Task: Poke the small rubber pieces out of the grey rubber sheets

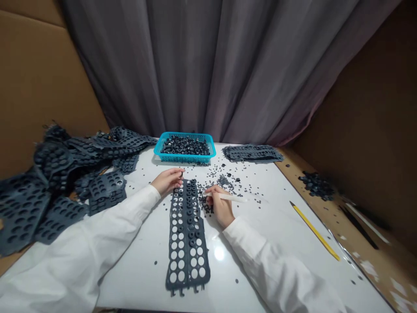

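Note:
A dark rubber sheet [186,261] with rows of round holes lies lengthwise before me; black ring-shaped pieces fill part of its far and right rows. At its far left corner, my left hand [167,180] pinches a small black rubber ring [181,174] between thumb and fingers. To the sheet's right, my right hand [221,206] is closed around a slim white pen-like tool [233,198], its tip pointing left toward the sheet. Small black discs [224,181] are scattered on the table around and beyond my right hand.
A blue basket [156,152] full of black rings stands at the back. Perforated rubber sheets [94,152] are heaped on the left, with a flat stack [252,153] at back right. On the right lie a yellow cutter-like tool [314,230] and a black pile [316,184].

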`<state>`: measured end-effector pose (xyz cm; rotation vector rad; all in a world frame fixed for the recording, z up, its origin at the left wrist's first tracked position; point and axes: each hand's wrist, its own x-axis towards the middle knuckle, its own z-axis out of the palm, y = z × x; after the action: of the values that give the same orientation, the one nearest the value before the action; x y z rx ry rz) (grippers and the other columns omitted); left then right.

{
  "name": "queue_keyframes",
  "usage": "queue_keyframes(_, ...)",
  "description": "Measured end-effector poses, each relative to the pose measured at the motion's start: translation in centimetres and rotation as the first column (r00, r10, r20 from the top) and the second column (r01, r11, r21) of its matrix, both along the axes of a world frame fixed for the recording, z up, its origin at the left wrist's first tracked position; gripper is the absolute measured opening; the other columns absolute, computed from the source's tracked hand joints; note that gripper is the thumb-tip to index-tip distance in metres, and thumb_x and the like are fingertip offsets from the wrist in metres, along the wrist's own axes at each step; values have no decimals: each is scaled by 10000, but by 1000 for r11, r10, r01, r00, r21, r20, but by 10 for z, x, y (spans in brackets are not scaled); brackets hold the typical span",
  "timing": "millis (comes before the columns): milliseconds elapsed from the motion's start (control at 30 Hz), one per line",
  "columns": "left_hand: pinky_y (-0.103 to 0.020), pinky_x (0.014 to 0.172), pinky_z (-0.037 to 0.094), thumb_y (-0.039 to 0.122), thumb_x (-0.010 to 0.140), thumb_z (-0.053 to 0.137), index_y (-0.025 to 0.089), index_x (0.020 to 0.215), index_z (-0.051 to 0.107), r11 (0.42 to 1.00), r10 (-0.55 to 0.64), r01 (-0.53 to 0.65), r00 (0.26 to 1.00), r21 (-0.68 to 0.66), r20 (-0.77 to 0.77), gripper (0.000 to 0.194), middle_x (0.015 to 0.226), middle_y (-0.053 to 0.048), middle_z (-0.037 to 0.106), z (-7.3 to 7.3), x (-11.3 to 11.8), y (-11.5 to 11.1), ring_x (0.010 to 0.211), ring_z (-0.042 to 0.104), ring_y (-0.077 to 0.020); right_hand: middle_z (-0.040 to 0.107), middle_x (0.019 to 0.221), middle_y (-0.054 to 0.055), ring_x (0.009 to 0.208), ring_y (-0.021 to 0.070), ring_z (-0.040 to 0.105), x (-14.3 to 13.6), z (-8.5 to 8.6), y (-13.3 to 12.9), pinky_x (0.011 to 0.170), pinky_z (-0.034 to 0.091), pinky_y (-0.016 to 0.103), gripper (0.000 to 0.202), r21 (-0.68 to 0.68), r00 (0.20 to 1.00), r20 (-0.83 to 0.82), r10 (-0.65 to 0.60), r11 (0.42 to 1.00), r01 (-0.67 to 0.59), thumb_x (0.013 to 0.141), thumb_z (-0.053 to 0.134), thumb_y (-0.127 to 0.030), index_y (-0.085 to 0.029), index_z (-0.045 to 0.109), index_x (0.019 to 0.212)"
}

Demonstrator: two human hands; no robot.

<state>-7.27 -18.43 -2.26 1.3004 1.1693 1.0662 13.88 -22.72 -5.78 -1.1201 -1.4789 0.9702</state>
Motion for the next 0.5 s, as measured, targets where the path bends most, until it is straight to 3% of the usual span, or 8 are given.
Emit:
queue_keyframes(133,-314,591,500,292,725,435,134,691,508,996,-93,93,992,-13,-85,178,659,-78,574,0,6,4,595,583,-163,540,559,-19,474,128,492,-2,2,6,463,389,231,219,-103,999,-47,-26,994,21,784,394,-255,-181,586,709)
queue_keyframes(267,-283,539,450,265,715,429,146,668,504,979,-168,194,937,57,-306,147,604,-26,532,-5,18,8,516,510,-136,536,545,-24,485,127,501,-3,3,8,478,395,228,200,-111,1000,3,24,994,-24,772,416,-232,-175,598,713)
queue_keyframes(367,-271,597,424,206,619,567,148,691,568,926,-246,357,813,119,-528,93,601,6,529,-3,28,9,561,499,-138,530,541,-28,488,125,502,-2,-1,9,489,397,227,197,-76,999,7,45,996,-44,775,408,-211,-172,594,721)
queue_keyframes(500,-286,712,421,129,554,648,151,668,609,806,-295,579,569,120,-767,123,676,-16,557,3,38,12,706,538,-180,533,550,-25,492,124,511,-1,-6,10,495,397,226,204,-54,998,35,46,998,-44,779,401,-194,-172,595,720)
